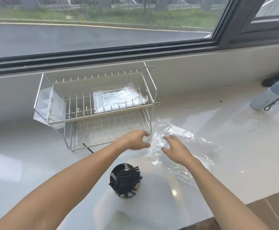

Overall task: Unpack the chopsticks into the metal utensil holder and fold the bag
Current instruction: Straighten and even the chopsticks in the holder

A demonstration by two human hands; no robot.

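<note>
The left hand (135, 140) has its fingers curled, thumb and fingertips closing on the near-left edge of the clear plastic bag (181, 146); whether the film is actually pinched between them cannot be told, as the plastic is transparent and crumpled there. The right hand (177, 151) is spread, fingers apart, palm down, over the middle of the same bag — contact appears likely but is not certain.

The bag lies flat and wrinkled on the white countertop (35, 146), just right of the wire dish rack (95, 100), its far corner reaching toward the rack's right leg.

The black chopsticks (127, 180) stand bunched in the metal utensil holder (125, 195), which sits upright on the counter nearer the person, between the two forearms. One stray black stick (88, 148) lies on the counter at the rack's lower front edge.

The rack is two-tiered; a second, zip-type bag (118, 100) rests on its upper tier. A pale blue bottle (268, 97) lies on its side at far right, well apart from the work.
</note>
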